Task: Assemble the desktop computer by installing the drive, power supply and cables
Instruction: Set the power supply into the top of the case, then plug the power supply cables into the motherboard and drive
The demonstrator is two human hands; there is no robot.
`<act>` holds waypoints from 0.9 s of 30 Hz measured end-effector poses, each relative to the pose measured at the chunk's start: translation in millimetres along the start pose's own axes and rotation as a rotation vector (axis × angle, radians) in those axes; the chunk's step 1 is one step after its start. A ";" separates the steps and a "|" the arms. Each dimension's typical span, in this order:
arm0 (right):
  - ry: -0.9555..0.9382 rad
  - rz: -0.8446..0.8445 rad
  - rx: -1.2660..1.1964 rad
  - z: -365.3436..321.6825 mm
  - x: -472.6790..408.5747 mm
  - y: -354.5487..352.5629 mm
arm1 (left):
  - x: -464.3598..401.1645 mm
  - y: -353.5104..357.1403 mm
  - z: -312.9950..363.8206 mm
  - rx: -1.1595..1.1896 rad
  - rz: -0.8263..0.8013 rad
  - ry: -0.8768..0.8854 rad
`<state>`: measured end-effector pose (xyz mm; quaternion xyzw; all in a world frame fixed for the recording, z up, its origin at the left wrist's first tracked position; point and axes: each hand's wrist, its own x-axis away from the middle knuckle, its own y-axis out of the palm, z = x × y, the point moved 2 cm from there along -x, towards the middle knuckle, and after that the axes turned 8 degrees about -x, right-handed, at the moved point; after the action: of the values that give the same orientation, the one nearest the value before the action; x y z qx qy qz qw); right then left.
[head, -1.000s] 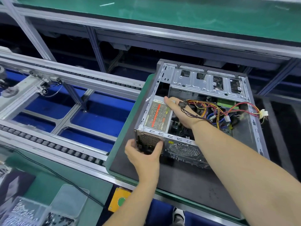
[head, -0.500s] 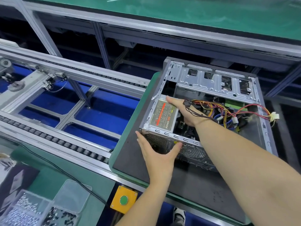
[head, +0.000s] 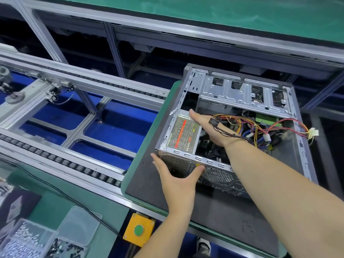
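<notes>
I am looking down at the grey steel computer case lying open on its side on the dark foam-topped green pallet, filling the right half of the frame, while the aluminium roller conveyor is running across the left. In the case's near-left corner, at centre frame, the boxy metal power supply with the grey-and-red label is sitting snug against the rear panel, its mesh fan grille facing me. I am pressing my right hand flat along the supply's inner edge, fingers straight and holding nothing, and I am bracing my left hand against the grille outside, fingers spread wide, thumb out, also holding nothing. I am judging this supply to be dense, heavy and rigid, with sheet-metal edges that could bite, so I am favouring its broad flat faces, never the grille. Its bundle of red, yellow and black wires is trailing right across the interior toward white plastic connectors at the case's right rim; those are limp and springy, best taken by the plugs. Lower centre, a yellow box with a green push button is sitting on the frame, and clear plastic trays of screws are occupying the lower left.
</notes>
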<state>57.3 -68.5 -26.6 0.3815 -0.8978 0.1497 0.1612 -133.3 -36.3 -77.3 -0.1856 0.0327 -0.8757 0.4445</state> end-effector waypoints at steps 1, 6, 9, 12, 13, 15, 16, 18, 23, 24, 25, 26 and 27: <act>0.006 -0.004 0.016 -4.4 -0.2 0.0 | 0.0 0.5 0.0 0.013 -0.003 -0.003; 0.031 -0.032 -0.038 -4.5 -5.7 -1.1 | -4.2 8.2 2.8 -0.004 -0.072 0.048; 0.048 -0.010 -0.055 -1.5 -8.0 -1.7 | -17.3 1.6 3.9 -0.099 -0.033 0.053; 0.056 0.013 -0.058 0.3 -5.8 0.3 | -22.6 -8.7 21.9 0.085 -0.021 0.020; 0.046 0.022 -0.051 1.1 -5.1 0.2 | -22.7 -11.7 35.5 0.192 0.011 0.088; 0.022 0.055 -0.004 1.0 -5.4 0.7 | -28.4 -16.2 72.3 0.112 0.124 0.381; 0.005 0.074 0.029 0.7 -7.3 1.1 | -39.0 -14.6 92.4 -0.037 0.150 0.545; -0.043 0.131 0.068 0.6 -14.2 2.7 | -68.5 0.8 134.4 -0.448 0.053 0.808; -0.068 0.177 0.305 -1.1 -6.7 -3.8 | -114.4 54.2 164.1 -1.227 -0.446 0.872; -0.076 0.156 0.350 -1.5 -1.9 -6.1 | -118.6 57.0 156.7 -1.247 -0.483 0.836; -0.074 0.140 0.377 -1.3 3.8 -8.8 | -121.0 57.6 150.1 -1.245 -0.473 0.850; -0.073 0.125 0.390 -2.4 10.3 -11.9 | -123.1 57.7 145.4 -1.232 -0.440 0.880; -0.070 0.101 0.409 -3.6 16.5 -15.5 | -125.6 58.5 143.0 -1.213 -0.411 0.909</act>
<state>58.4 -87.9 -14.4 0.3657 -0.8718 0.3233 0.0413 29.4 43.1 5.4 -0.0219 0.6489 -0.7597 0.0375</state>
